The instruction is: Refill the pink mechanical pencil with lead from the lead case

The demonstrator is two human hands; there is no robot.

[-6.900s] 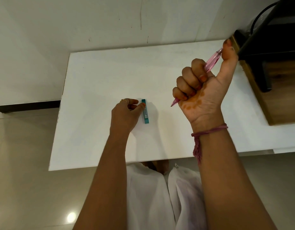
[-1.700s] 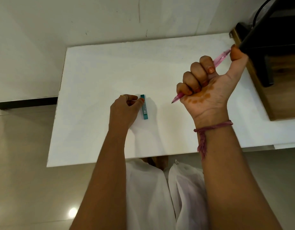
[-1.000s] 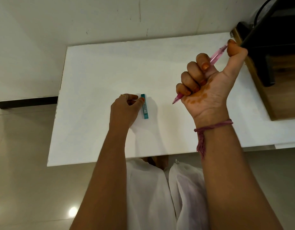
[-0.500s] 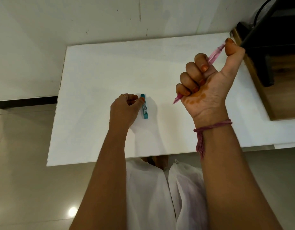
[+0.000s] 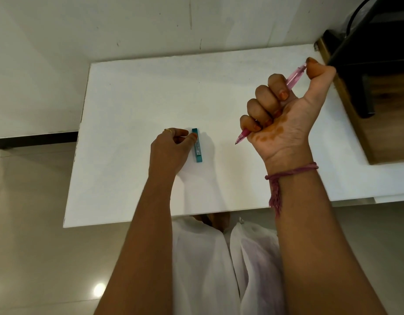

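My right hand (image 5: 285, 114) is raised above the white table (image 5: 139, 92), fist closed around the pink mechanical pencil (image 5: 293, 79). The pencil's tip points down-left and my thumb rests on its top end. A slim teal lead case (image 5: 197, 145) lies flat on the table. My left hand (image 5: 169, 151) rests on the table just left of the case, fingers curled, thumb tip touching the case's upper left edge. Whether that hand holds anything small is hidden.
A wooden surface (image 5: 387, 123) with a black stand (image 5: 364, 53) on it borders the table's right side. A white wall runs behind the table. White clothing (image 5: 205, 264) over my lap shows below the table's front edge, with tiled floor to the left.
My right thumb has shifted slightly on the pencil's top end and the pencil's tilt has changed a little. My left hand and the lead case have stayed put.
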